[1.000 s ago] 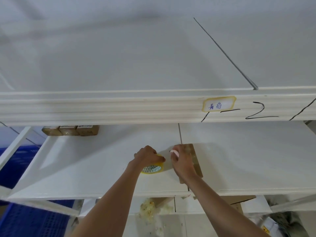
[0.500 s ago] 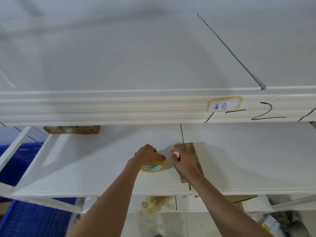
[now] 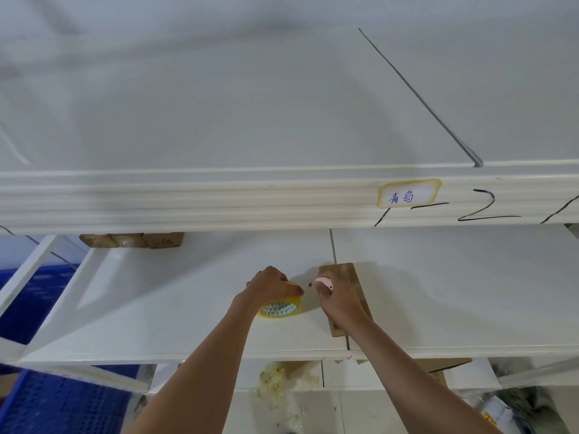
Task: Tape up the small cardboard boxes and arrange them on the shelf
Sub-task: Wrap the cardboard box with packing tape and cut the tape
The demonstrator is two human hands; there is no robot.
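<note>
In the head view, a flat cardboard box (image 3: 351, 296) is seen lying on the white shelf (image 3: 454, 296), near the shelf's front edge and over the seam between two shelf boards. Its long axis runs from the front edge toward the back of the shelf, leaning slightly left at the far end. Much of its near half is covered by the right hand (image 3: 340, 300), which rests on top of it.

A small pink cutter (image 3: 324, 282) is gripped by the curled fingers (image 3: 329, 291) of the right hand, its tip pointing left toward the tape roll (image 3: 280, 306). The roll, yellow with a patterned core, lies on the shelf just left of the box and is held from above by the left hand (image 3: 271, 285), whose fingers are curled over its top edge. How tightly it is gripped cannot be told. The two hands are close together but apart.

At the back left corner of the shelf a row of small boxes (image 3: 131, 240) is seen, partly hidden by the front beam of the upper shelf (image 3: 219, 198). A yellow-bordered label (image 3: 409, 194) is stuck on that beam, with black marks beside it. Blue crates (image 3: 47, 402) are visible beyond the shelf's left edge.
</note>
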